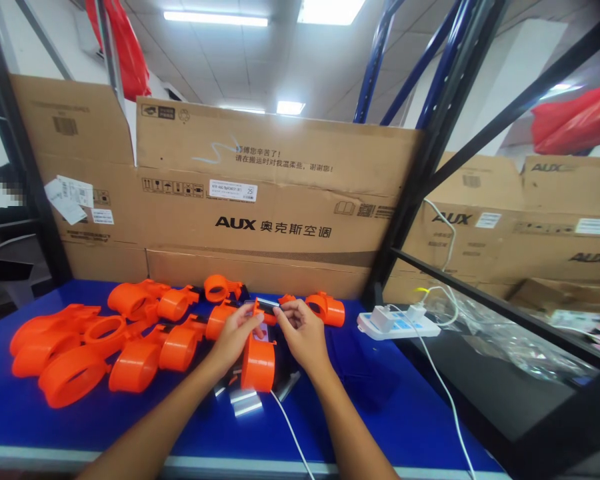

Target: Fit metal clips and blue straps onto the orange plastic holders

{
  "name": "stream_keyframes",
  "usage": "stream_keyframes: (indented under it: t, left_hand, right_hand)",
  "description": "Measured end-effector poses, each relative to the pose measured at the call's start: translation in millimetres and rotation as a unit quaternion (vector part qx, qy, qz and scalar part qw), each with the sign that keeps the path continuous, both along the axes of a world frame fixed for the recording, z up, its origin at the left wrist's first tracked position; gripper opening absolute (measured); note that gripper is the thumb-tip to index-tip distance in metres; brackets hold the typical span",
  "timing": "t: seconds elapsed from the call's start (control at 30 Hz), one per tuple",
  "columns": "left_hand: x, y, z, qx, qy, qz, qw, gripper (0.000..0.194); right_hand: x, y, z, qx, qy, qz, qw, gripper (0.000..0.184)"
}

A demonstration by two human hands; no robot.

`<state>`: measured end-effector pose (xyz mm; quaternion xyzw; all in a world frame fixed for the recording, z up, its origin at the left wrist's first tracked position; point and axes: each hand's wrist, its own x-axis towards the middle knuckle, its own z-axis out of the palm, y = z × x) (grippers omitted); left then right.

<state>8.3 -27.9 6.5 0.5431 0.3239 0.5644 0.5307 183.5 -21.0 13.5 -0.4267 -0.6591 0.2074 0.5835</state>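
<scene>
Over the middle of the blue table, my left hand (236, 333) pinches the upper bracket of an orange plastic ring holder (259, 365), whose round part hangs below the fingers. My right hand (304, 332) is closed at the other end of a small black strip (269, 307) with a pale toothed edge, which lies against the bracket. Whether the strip is fixed to the holder cannot be seen. Shiny silver pieces (246, 402) lie on the table below. Partly hidden behind the holder is a flat object with a lit, screen-like face (264, 331).
Several orange ring holders (135, 365) crowd the left side of the blue table (190, 427); another orange holder (334, 311) sits behind my right hand. A white power strip (400, 325) with plugs and cables is at the right. Cardboard (275, 200) walls the back, beside a black rack post (420, 193).
</scene>
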Motion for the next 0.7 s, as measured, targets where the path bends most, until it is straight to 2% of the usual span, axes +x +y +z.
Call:
stream_keyframes:
  t: [0.2,0.4,0.53,0.6,0.7]
  left_hand:
    - [1.2,0.0,2.4,-0.008,-0.007,-0.003,1.0,0.048]
    - [0.6,1.3,-2.4,-0.013,-0.027,-0.01,0.999,0.041]
    - [-0.5,2.1,-4.4,-0.075,-0.111,-0.028,0.991,0.039]
    - [-2.1,2.1,-2.5,-0.107,-0.168,-0.017,0.98,0.039]
    - [-6.5,2.1,2.7,-0.146,-0.237,-0.002,0.96,0.039]
  right_hand:
    - [-0.3,-0.5,-0.5,0.004,0.025,0.031,0.999,0.039]
    - [-1.4,-3.3,0.7,0.003,0.02,0.036,0.999,0.033]
    - [-0.1,-3.2,2.6,0.02,0.023,0.036,0.999,0.033]
    - [1.7,-2.6,3.2,0.027,0.002,0.018,0.999,0.025]
    - [3.2,-4.0,4.0,0.024,-0.117,0.026,0.993,0.011]
